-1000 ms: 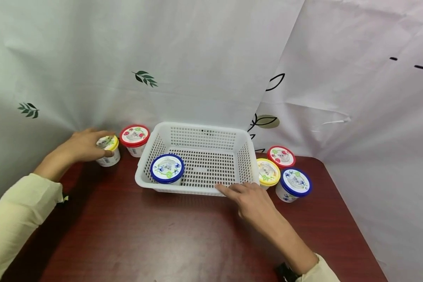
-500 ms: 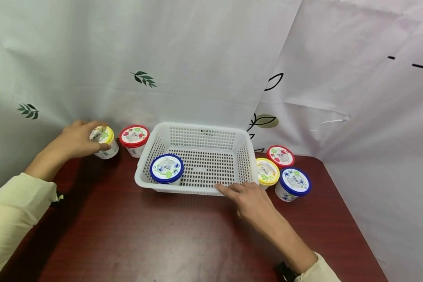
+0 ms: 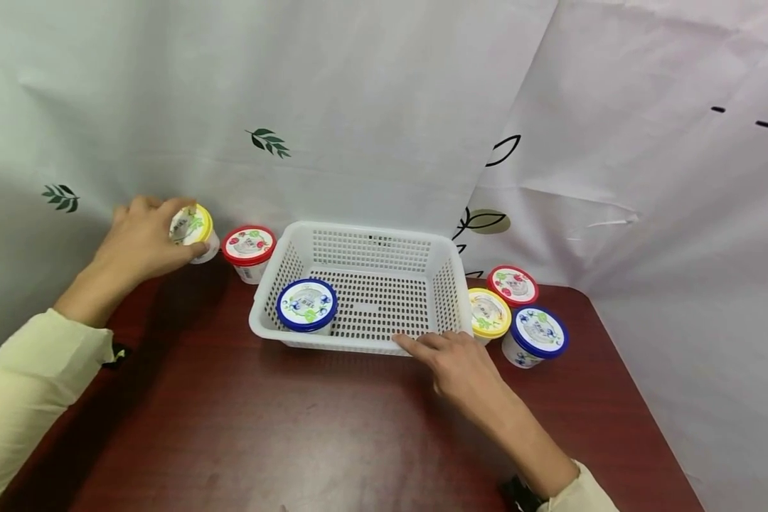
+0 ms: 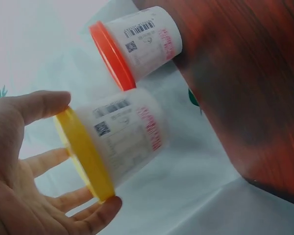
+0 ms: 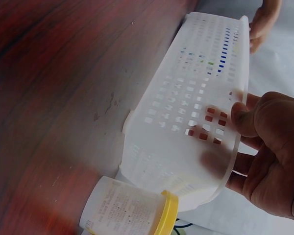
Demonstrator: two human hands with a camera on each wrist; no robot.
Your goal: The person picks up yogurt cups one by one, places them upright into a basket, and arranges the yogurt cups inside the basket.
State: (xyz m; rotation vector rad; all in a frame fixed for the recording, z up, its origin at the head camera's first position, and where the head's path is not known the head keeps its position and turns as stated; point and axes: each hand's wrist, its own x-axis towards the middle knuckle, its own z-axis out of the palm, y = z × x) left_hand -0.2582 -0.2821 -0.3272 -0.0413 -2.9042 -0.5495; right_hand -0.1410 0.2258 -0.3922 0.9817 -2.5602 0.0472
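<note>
My left hand (image 3: 144, 238) grips a white tub with a yellow lid (image 3: 192, 227) by the lid. In the left wrist view the tub (image 4: 125, 139) hangs off the table, its barcode side showing, with thumb and fingers spread around the lid's edge. Beside it stands a red-lidded tub (image 3: 249, 252). My right hand (image 3: 451, 363) holds the front right rim of a white plastic basket (image 3: 352, 345). The right wrist view shows the thumb outside the basket wall (image 5: 171, 147) and fingers inside. A blue-lidded tub (image 3: 307, 306) sits in the basket's front left corner.
Right of the basket, a yellow-lidded tub (image 3: 488, 314), a red-lidded tub (image 3: 513, 286) and a blue-lidded tub (image 3: 537, 334) stand close together. A pale curtain (image 3: 384, 142) borders the back of the dark red table (image 3: 333, 427).
My left hand has taken hold of the yellow-lidded tub and raised it from the table. My right hand has stayed on the basket rim.
</note>
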